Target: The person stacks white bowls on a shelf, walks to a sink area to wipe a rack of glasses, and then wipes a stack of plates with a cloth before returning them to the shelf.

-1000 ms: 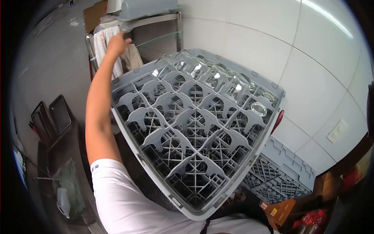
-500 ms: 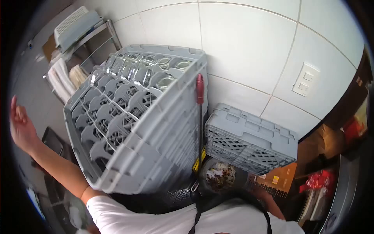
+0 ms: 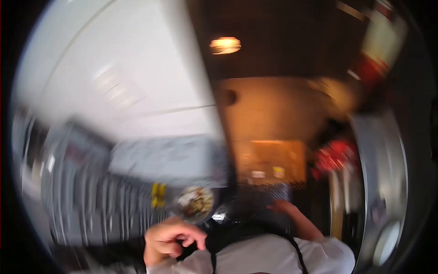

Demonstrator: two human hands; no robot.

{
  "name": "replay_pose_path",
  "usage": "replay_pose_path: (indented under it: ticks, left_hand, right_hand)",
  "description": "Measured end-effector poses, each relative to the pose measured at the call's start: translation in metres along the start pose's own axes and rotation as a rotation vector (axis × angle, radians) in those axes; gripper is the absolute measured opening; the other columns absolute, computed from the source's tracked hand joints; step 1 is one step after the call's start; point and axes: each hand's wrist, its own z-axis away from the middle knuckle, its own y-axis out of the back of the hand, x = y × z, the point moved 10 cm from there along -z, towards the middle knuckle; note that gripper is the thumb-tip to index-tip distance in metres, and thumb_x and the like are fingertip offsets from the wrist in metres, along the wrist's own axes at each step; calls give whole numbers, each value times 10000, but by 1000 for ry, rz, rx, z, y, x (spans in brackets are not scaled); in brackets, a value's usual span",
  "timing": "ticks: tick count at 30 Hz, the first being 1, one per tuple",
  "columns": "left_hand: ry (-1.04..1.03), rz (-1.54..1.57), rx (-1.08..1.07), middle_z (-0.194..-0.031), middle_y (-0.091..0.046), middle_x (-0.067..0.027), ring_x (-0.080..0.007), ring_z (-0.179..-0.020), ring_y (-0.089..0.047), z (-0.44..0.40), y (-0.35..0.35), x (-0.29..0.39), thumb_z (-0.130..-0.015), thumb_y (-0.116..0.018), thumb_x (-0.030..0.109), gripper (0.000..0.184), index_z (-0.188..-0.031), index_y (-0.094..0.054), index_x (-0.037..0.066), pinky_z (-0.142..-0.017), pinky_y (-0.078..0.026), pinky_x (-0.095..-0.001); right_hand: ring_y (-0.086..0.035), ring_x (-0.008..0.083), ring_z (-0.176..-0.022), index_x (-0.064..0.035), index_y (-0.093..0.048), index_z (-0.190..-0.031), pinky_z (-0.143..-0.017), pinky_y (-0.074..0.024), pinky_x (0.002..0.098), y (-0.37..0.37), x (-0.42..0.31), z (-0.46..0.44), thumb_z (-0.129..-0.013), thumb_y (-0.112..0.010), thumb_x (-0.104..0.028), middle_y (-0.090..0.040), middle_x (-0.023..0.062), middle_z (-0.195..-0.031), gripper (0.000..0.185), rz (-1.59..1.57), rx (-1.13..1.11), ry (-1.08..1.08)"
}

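Observation:
My left hand (image 3: 173, 238) is low in the view, in front of my body, fingers curled but apart, with nothing in it. Just above it stands a round bin (image 3: 211, 211) with food scraps (image 3: 196, 202) inside. To the right, my right hand (image 3: 282, 207) hangs beside my body over the dark floor; it is small and blurred, and its grip cannot be made out. The stacked grey racks (image 3: 91, 201) are at the left, smeared by motion. A lower grey crate (image 3: 164, 157) sits against the wall behind the bin.
A white wall (image 3: 150, 55) ends at a dark vertical edge. Beyond lie a brown box (image 3: 278, 157), a red bag (image 3: 335, 157) and a metal counter (image 3: 381, 160) with a white dish (image 3: 387, 243) at the right. A yellow object (image 3: 158, 195) is beside the bin.
The view has swung right, so the racks now lie at the left edge. My left hand has come from the far left to in front of my body.

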Motion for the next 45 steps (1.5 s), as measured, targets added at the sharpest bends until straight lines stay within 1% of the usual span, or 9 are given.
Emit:
replay_pose_path:
  ticks: [5, 9, 13, 15, 22, 24, 28, 36, 45]
  left_hand:
    - [1042, 428, 315, -920, -662, -148, -135, -622, -529, 65, 5, -350, -922, -481, 682, 716, -1260, -565, 57, -541, -408, -254]
    - [1285, 339, 225, -1075, -635, -168, -208, -866, -557, 92, 1, -491, -955, -410, 668, 753, -1304, -540, 13, -758, -422, -304]
    - [1248, 520, -423, -1231, -608, -188, -281, -1111, -585, 61, -17, -563, -989, -339, 654, 792, -1347, -515, -30, -976, -436, -354]
    - [1343, -69, -373, -1388, -537, -165, -261, -1243, -521, 44, -5, -605, -992, -369, 638, 833, -1416, -442, -75, -1065, -373, -333]
    - [1018, -212, -704, -1415, -508, -120, -226, -1280, -486, -104, -82, -539, -973, -588, 429, 658, -1444, -424, -1, -1077, -376, -368]
    - [1011, 219, -417, -1370, -548, -139, -238, -1257, -515, -140, -83, -574, -955, -641, 345, 661, -1464, -378, 15, -1059, -399, -379]
    - [701, -268, -595, -1222, -622, -158, -217, -1115, -592, -209, -152, -522, -967, -633, 334, 608, -1427, -403, 10, -988, -451, -352]
    - [577, -124, -537, -1188, -648, -154, -197, -1117, -615, -179, -335, -501, -964, -643, 227, 477, -1360, -489, 12, -956, -489, -327]
    - [529, -82, -643, -1093, -683, -113, -131, -923, -639, -240, -481, -344, -957, -633, 112, 357, -1285, -561, -10, -840, -531, -274]
  right_hand:
    - [-587, 414, -1159, -130, -527, -1356, -980, -467, 512, 35, 25, 44, -943, -490, -600, -636, 203, -1233, 627, -349, 347, -55]
    - [-590, 407, -1157, -133, -533, -1339, -982, -469, 505, 17, 57, 85, -945, -506, -581, -640, 207, -1218, 597, -496, 341, -183]
    - [-606, 389, -1147, -148, -571, -1317, -961, -478, 506, -23, 73, 127, -939, -547, -534, -656, 178, -1207, 540, -485, 384, -343]
    - [-611, 389, -1140, -153, -576, -1314, -963, -478, 504, -29, 101, 147, -937, -550, -533, -660, 176, -1200, 536, -522, 403, -430]
    - [-650, 344, -1083, -61, -619, -1227, -930, -516, 440, 16, 135, 323, -895, -677, -393, -676, 188, -1135, 473, -872, 1301, -637]
    - [-645, 340, -1102, -31, -574, -1301, -958, -498, 439, 44, 150, 400, -838, -738, -361, -662, 230, -1161, 592, -935, 1538, -831]
    - [-441, 416, -1336, 4, -481, -1397, -1091, -380, 419, 38, 229, 519, -772, -786, -470, -472, 297, -1411, 842, -662, 2039, -929]
    - [-140, 460, -1468, -153, -426, -1480, -1113, -111, 702, 47, 305, 505, -682, -815, -524, -204, 317, -1554, 962, -562, 1397, -1263]
    - [-580, 298, -938, -132, -648, -1038, -844, -409, 466, 77, 341, 485, -654, -734, -106, -609, 76, -958, 395, -261, 1831, -622]
